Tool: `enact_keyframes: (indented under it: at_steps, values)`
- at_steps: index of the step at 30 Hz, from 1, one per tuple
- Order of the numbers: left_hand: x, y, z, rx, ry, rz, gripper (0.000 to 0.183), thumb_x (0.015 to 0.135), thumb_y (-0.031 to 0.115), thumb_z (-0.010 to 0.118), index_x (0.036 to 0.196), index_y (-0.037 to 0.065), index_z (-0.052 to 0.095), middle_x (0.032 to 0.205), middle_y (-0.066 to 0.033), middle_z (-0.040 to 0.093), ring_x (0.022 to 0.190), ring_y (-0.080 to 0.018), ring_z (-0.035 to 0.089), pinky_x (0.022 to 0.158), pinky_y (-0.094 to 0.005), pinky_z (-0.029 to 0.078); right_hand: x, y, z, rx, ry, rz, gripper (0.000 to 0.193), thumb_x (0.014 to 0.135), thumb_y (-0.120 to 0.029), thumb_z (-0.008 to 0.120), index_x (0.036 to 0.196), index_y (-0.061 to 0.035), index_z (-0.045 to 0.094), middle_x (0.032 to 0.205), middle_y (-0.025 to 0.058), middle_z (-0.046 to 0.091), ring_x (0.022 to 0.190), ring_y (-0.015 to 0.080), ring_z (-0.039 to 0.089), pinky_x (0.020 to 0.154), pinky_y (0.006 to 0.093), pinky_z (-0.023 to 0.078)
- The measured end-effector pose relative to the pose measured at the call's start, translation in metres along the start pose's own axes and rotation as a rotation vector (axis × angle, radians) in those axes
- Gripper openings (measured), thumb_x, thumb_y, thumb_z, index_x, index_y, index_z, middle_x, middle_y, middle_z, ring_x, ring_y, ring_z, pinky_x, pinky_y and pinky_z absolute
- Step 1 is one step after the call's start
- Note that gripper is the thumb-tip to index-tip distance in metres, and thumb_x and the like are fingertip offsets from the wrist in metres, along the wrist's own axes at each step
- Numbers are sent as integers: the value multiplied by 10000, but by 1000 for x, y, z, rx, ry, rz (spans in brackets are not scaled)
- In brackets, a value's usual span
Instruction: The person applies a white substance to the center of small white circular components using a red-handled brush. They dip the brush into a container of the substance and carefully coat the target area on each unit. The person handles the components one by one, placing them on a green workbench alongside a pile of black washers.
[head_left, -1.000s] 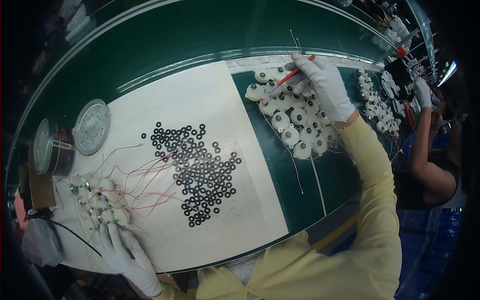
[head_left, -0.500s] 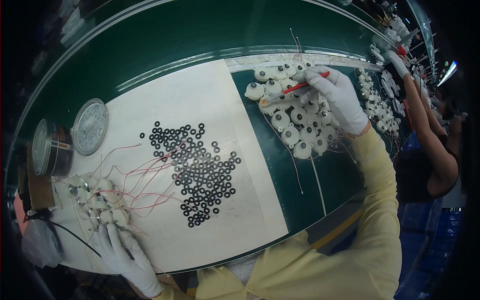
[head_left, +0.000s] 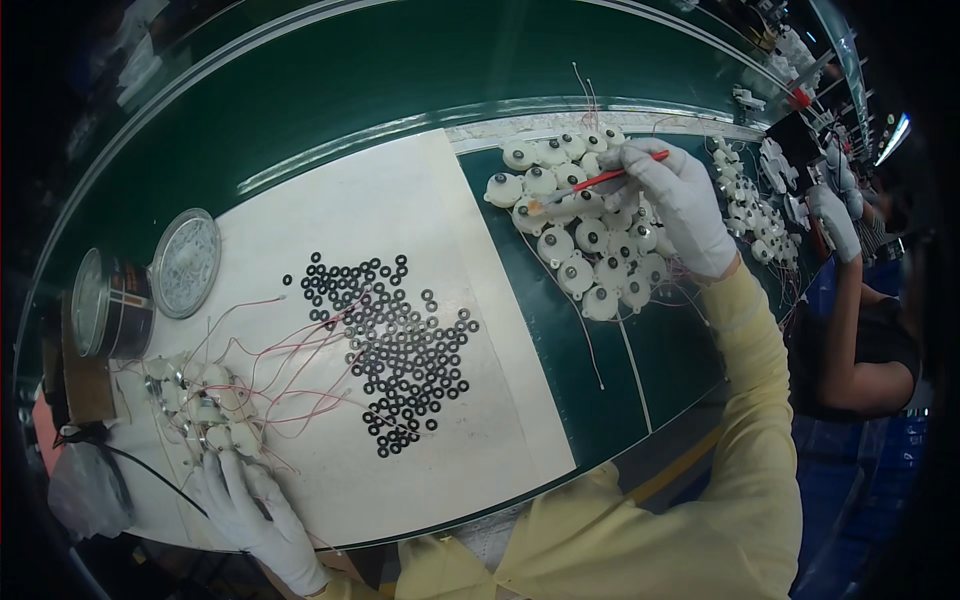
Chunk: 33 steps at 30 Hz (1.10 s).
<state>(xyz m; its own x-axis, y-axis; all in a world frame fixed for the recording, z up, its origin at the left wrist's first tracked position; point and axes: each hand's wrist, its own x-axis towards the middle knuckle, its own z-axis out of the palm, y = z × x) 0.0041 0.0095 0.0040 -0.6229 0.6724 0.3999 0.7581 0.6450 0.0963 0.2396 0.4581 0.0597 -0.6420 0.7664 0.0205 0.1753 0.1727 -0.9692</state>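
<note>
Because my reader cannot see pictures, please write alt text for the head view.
A gloved right hand holds a red-handled brush over clustered round white parts; the gloved left hand is at a pile of wired parts. Between them, black rings lie on a pale sheet.

Plastic bag [head_left: 90, 490] near brown box [head_left: 90, 388]

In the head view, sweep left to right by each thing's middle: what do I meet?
Dark can → round pale disc → left gloved hand → black rings → main group of white round parts → right gloved hand → co-worker's gloved hand.
</note>
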Motion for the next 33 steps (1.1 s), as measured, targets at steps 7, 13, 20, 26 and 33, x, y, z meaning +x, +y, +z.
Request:
enact_keyframes:
  at_steps: [7, 13, 20, 26, 33]
  values:
    - [3, -1, -1, -4, -8, 36, 512, 959, 282, 481, 1371, -18, 524, 1356, -296, 535, 1215, -539, 477, 1024, -618, 369, -1, 10, 0, 1, -33, 5, 292, 1017, -197, 570, 1147, 30, 698, 924, 59, 720, 710, 79, 654, 627, 207, 476]
    - [1, -1, -2, 36, -29, 0, 517, 952, 283, 482, 1362, -27, 529, 1353, -298, 535, 1222, -535, 477, 1046, -619, 358, -12, 9, -11, 51, 4, 2, 291, 1003, -174, 572, 1164, 35, 695, 961, 76, 738, 720, 89, 672, 637, 199, 493]
    - [3, -2, 0, 31, -13, 35, 506, 954, 272, 490, 1360, -27, 534, 1338, -302, 543, 1214, -517, 497, 1087, -614, 349, -24, 15, -13, 71, -8, 49, 277, 997, -174, 546, 1122, 50, 651, 1040, 136, 711, 802, 182, 717, 662, 247, 526]
    - [2, -3, 1, 24, -5, 39, 517, 956, 288, 483, 1357, -34, 540, 1347, -298, 544, 1227, -515, 498, 1101, -612, 338, -28, 19, -13, 79, -25, 79, 271, 993, -168, 581, 1135, 34, 693, 965, 112, 757, 722, 88, 675, 645, 200, 496]
    - [2, -1, -1, 40, -17, 17, 530, 964, 312, 469, 1351, -41, 549, 1363, -292, 542, 1248, -501, 496, 1109, -611, 327, -32, 21, -16, 75, -20, 68, 278, 999, -165, 569, 1141, 39, 694, 981, 107, 752, 740, 86, 676, 649, 195, 493]
